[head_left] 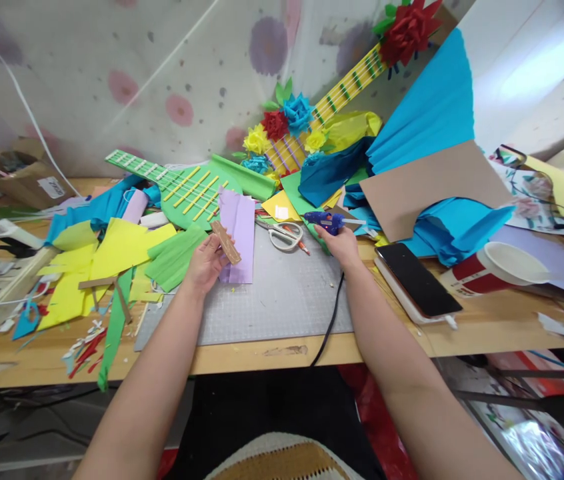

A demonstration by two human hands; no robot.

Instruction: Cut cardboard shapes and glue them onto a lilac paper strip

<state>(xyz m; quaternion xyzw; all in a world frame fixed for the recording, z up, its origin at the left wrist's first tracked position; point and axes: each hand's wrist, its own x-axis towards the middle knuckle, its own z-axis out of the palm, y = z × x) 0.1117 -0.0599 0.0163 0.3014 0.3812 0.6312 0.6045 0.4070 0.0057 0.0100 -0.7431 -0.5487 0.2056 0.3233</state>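
Between the fingers of my left hand [205, 263] is a small strip of brown cardboard [226, 243], held above a sheet of purple crepe paper [243, 233]. My right hand [341, 244] is wrapped round a blue hot glue gun [323, 221], a clear glue stick poking out of its back end. Its black cord [334, 313] trails over the table's front edge. White-handled scissors [285, 237] and an orange pencil [304, 248] lie between the hands on the grey cutting mat [272, 313].
A green paper guitar [197, 193] lies behind my left hand; a yellow one with paper flowers [282, 123] leans on the wall. Yellow paper [125, 247] and scraps cover the left. To the right are a phone [418, 279], a paper cup [492, 269] and cut cardboard [437, 180].
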